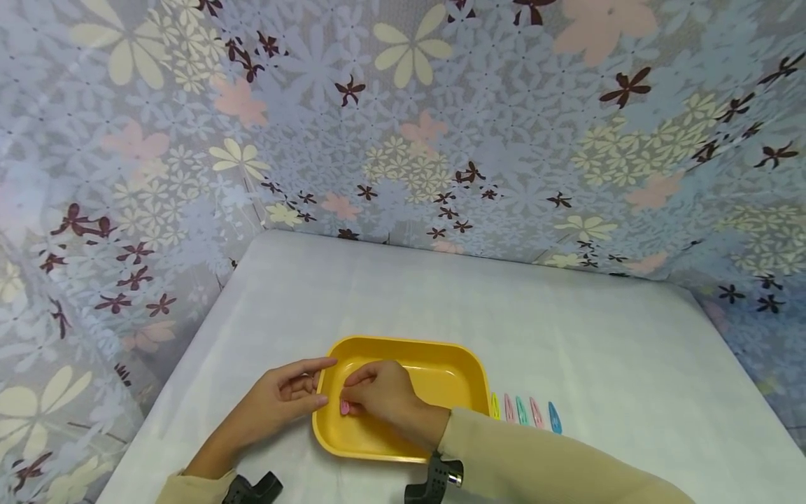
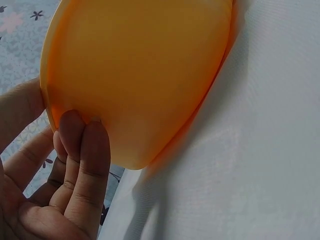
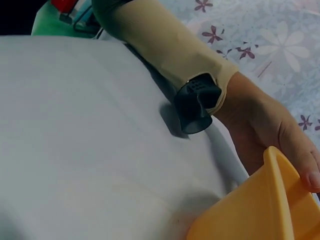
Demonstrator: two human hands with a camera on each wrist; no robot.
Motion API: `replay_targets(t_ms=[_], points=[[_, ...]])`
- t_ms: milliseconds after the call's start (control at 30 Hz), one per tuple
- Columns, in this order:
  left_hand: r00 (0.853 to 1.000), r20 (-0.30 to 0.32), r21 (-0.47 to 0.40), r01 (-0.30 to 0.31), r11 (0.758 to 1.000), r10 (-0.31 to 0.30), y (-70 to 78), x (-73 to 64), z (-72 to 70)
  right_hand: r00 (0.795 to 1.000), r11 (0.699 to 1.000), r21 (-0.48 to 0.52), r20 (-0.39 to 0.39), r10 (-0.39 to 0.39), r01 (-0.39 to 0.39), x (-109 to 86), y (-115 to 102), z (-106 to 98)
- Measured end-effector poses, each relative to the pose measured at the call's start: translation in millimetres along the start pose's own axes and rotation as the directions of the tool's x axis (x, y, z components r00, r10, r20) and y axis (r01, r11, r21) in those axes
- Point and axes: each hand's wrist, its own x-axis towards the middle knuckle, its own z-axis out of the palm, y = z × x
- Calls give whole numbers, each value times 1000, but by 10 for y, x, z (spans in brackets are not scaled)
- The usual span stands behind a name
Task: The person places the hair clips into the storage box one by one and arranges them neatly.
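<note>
A yellow tray (image 1: 441,381) lies on the white table, its left end held at the rim by my left hand (image 1: 273,400). In the left wrist view, curled fingers (image 2: 92,155) press the tray's outer wall. The right wrist view shows the left thumb (image 3: 311,175) over the rim. Inside the tray's left part, my right hand (image 1: 385,395) pinches a small pink hair clip (image 1: 344,407) between thumb and fingertips. The right forearm crosses the tray's front right corner and hides part of it.
Just right of the tray lies a row of snap hair clips: yellow (image 1: 495,406), pink (image 1: 509,407), green (image 1: 522,410), another pink (image 1: 536,413) and blue (image 1: 555,418). Flowered cloth (image 1: 415,140) hangs behind and beside the white table (image 1: 441,294).
</note>
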Motion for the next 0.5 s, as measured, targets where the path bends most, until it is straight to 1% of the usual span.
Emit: replay_targets(t_ms=[200, 367, 500], points=[[1000, -23, 25, 7, 1000, -7, 24, 9, 1, 1000, 999, -36, 7, 12, -11, 36, -17, -5], [1000, -18, 33, 13, 999, -13, 29, 1, 4, 1000, 999, -53, 10, 9, -8, 44, -18, -11], [1000, -16, 28, 20, 999, -20, 19, -7, 7, 1000, 996, -85, 8, 5, -5, 37, -16, -11]])
